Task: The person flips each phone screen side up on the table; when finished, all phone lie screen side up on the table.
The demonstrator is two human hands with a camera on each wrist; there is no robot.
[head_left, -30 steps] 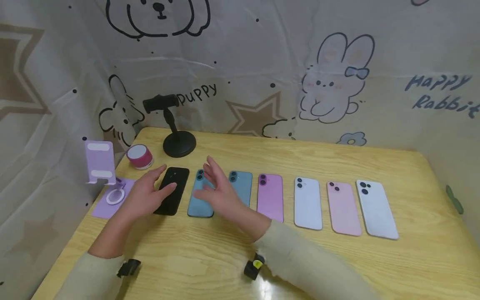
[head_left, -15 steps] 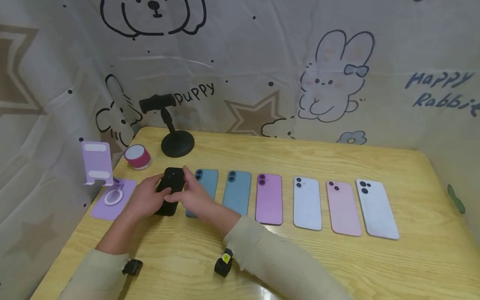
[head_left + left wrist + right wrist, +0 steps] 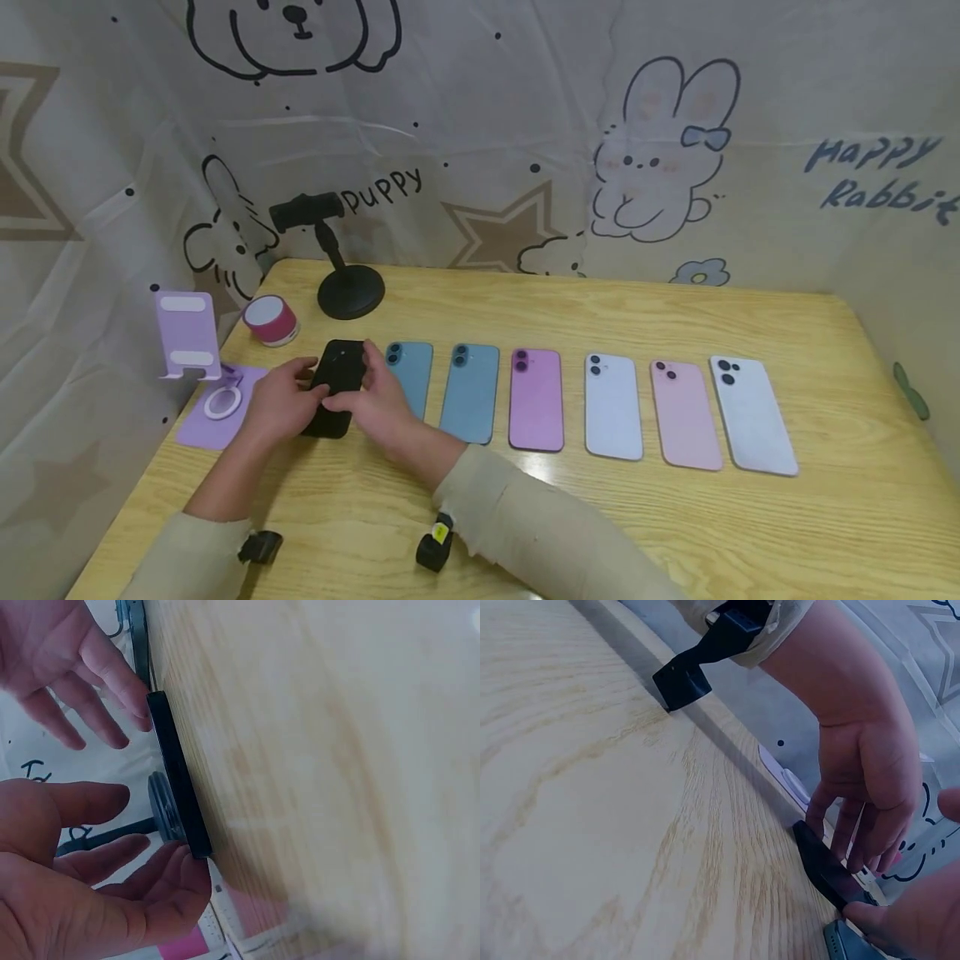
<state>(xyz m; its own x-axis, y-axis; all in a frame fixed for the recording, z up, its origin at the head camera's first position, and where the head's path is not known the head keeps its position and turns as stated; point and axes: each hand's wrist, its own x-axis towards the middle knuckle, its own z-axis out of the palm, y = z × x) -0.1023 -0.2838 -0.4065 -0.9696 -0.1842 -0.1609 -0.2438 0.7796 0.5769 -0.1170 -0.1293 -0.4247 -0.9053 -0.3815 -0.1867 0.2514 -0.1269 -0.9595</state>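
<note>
A black phone (image 3: 342,372) lies camera side up at the left end of a row of phones. My left hand (image 3: 283,404) touches its left edge with bent, relaxed fingers. On the opposite side my right hand (image 3: 384,398) touches the right edge with its fingertips. Both thumbs extend over the phone's back. In the left wrist view the black phone (image 3: 178,776) is seen edge-on, and the left thumb is clear of it. Whether one side of it is slightly raised I cannot tell. A blue phone (image 3: 414,375) beside it is partly covered by my right hand.
Rightward lie another blue phone (image 3: 471,396), a purple phone (image 3: 536,404), a pale phone (image 3: 615,412), a pink phone (image 3: 686,421) and a larger pale phone (image 3: 756,425). At left stand a purple phone stand (image 3: 187,329), a pink-and-white round speaker-like object (image 3: 272,323) and a black stand (image 3: 351,292).
My right hand has moved left from over the blue phone to the black phone's right edge. The left hand has stayed near the black phone's left edge; the view has shifted slightly.
</note>
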